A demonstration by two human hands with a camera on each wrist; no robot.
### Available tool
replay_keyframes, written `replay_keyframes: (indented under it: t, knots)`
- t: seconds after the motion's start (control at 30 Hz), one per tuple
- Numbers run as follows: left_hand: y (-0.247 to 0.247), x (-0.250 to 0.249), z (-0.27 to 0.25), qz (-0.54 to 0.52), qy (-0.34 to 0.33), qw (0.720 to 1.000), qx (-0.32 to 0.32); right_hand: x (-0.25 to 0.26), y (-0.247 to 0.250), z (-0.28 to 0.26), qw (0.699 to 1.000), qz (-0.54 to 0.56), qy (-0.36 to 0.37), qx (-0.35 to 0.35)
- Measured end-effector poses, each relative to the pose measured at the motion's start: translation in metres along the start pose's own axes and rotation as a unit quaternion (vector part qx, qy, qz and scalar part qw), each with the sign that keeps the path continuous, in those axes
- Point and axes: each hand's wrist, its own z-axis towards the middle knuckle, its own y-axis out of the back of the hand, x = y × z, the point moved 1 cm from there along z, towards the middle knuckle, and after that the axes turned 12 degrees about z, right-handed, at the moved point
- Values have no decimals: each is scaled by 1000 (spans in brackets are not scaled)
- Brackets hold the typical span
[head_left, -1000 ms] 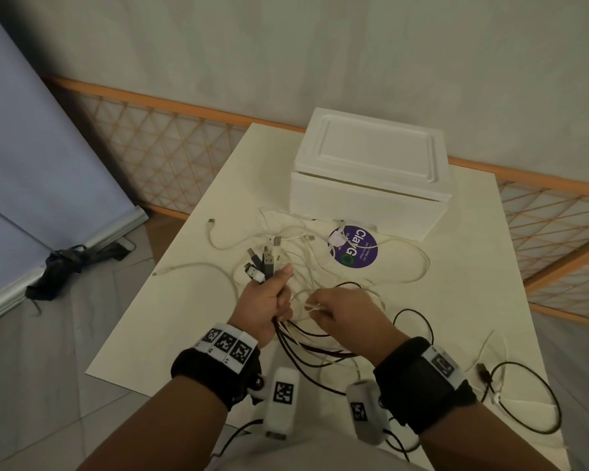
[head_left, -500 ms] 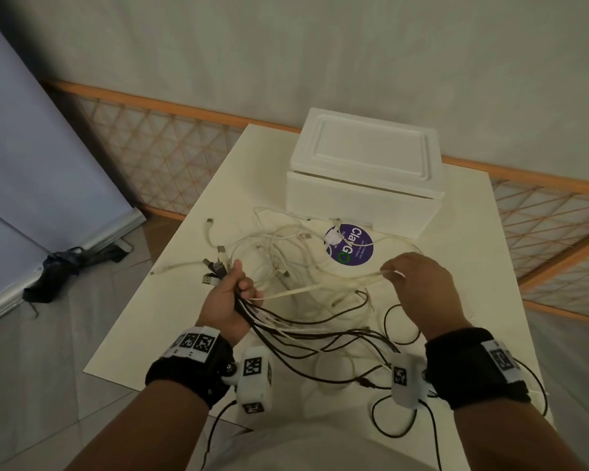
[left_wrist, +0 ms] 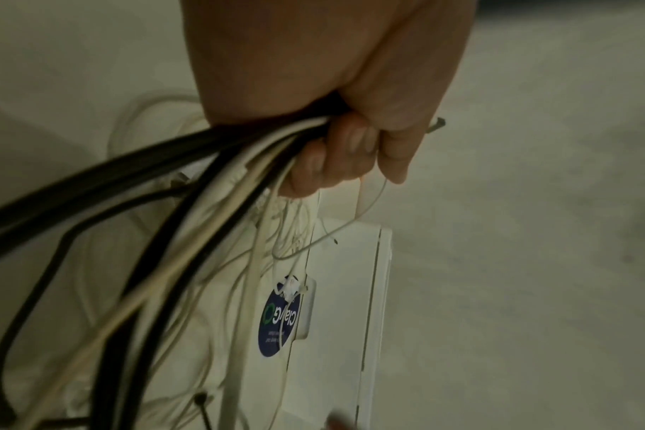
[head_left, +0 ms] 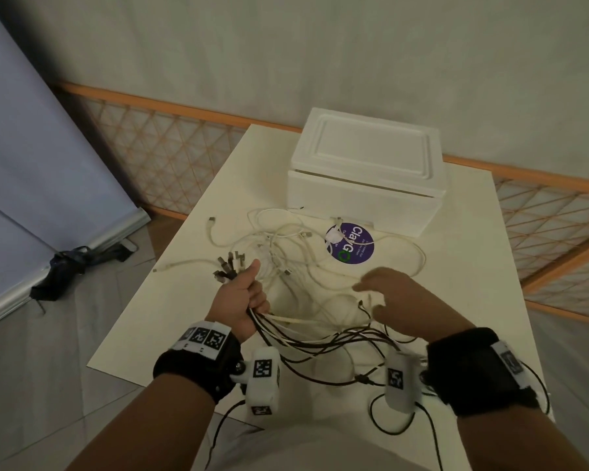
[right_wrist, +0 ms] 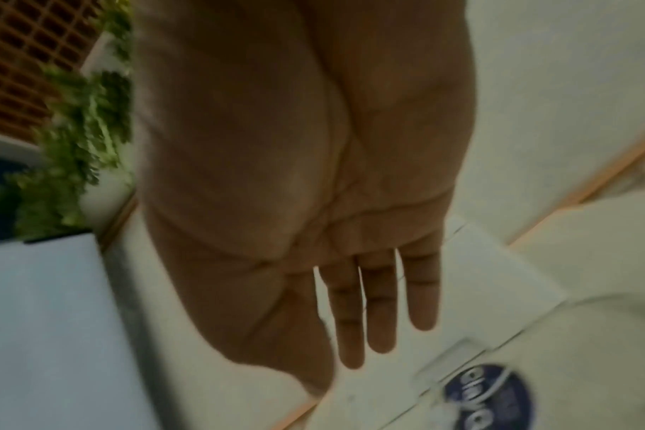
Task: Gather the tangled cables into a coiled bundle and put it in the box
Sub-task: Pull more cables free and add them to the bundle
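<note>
My left hand [head_left: 244, 299] grips a bunch of black and white cables [head_left: 306, 338] in a fist, their plugs [head_left: 228, 265] sticking up past the thumb. The left wrist view shows the same fist [left_wrist: 347, 151] closed round the cables [left_wrist: 188, 180]. More white cables [head_left: 286, 243] lie tangled on the table in front of the box. My right hand [head_left: 388, 294] hovers over the tangle with straight fingers [right_wrist: 379, 308] and holds nothing. The white foam box [head_left: 366, 171] stands at the far side of the table with its lid on.
A round purple sticker [head_left: 351, 244] lies on the cream table [head_left: 456, 266] before the box. Loose black cable loops [head_left: 391, 416] hang near the front edge. Beyond the table are an orange lattice rail [head_left: 170, 144], a grey screen [head_left: 31, 147] and a dark bundle [head_left: 65, 270] on the floor.
My right hand has let go of the white cable it was pulling out to the right and has come back toward the middle, fingers straight. The left fist keeps its hold.
</note>
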Motion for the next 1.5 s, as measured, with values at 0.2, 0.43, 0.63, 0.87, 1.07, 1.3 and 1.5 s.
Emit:
replay_keyframes:
  t: [0.2, 0.43, 0.63, 0.87, 1.07, 1.3, 1.5]
  knots:
    - [-34, 5, -17, 68, -30, 994, 78, 85, -58, 27, 980, 172, 27, 101]
    - [-5, -4, -22, -82, -34, 995, 45, 59, -64, 26, 991, -19, 36, 125]
    - [41, 15, -22, -115, 9, 990, -79, 10, -72, 0, 984, -136, 26, 115]
    - [90, 41, -26, -120, 44, 978, -165, -42, -63, -23, 979, -159, -86, 99]
    - [116, 41, -21, -70, 77, 981, -165, -54, -51, -29, 926, -256, -199, 194]
    - [101, 37, -16, -21, 58, 987, -151, 29, -41, 22, 1000, -13, -19, 14]
    - [98, 22, -4, -40, 62, 988, -135, 60, -124, 93, 995, -39, 28, 89]
